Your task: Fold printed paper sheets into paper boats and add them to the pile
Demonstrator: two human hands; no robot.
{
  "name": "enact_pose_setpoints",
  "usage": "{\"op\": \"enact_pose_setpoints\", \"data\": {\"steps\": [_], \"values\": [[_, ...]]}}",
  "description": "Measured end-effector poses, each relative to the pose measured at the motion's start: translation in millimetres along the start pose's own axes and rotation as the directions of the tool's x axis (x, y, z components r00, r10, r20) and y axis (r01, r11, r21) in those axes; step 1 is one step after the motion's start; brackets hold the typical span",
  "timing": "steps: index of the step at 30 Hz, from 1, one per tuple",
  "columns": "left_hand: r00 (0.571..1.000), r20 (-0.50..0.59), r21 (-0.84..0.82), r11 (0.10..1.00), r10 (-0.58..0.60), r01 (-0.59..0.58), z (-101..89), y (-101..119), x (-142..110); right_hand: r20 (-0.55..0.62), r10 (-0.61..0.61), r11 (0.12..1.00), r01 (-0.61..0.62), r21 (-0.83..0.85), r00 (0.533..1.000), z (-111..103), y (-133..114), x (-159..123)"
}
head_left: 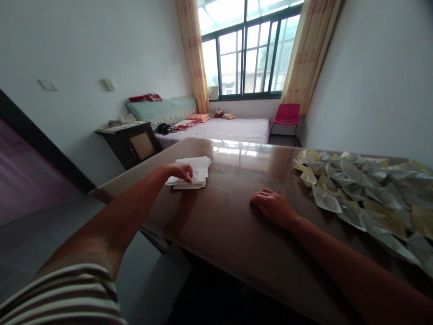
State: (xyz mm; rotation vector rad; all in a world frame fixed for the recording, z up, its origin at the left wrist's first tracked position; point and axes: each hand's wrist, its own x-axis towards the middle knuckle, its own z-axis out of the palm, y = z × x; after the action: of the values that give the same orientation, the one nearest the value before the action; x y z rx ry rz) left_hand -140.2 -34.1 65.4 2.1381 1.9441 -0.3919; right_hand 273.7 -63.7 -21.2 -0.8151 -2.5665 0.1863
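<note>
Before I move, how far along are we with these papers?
Looks done: the heap of folded paper pieces on the table's right side. In hand: the left hand is on the stack of printed sheets; the right hand rests on the tabletop. Apparently left: that stack, still flat. I can't count its sheets.

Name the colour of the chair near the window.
The chair is bright pink, nearly magenta; it shows best in the head view.
</note>
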Motion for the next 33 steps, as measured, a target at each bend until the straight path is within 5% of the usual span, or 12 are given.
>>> {"op": "enact_pose_setpoints", "data": {"steps": [33], "values": [[0.998, -0.045, -0.005, 0.999, -0.049, 0.049, 2.5, 4.2, -7.9, 0.008, -0.017, 0.999, 0.016, 0.039, 1.000, -2.0, 1.0, 0.6]]}}
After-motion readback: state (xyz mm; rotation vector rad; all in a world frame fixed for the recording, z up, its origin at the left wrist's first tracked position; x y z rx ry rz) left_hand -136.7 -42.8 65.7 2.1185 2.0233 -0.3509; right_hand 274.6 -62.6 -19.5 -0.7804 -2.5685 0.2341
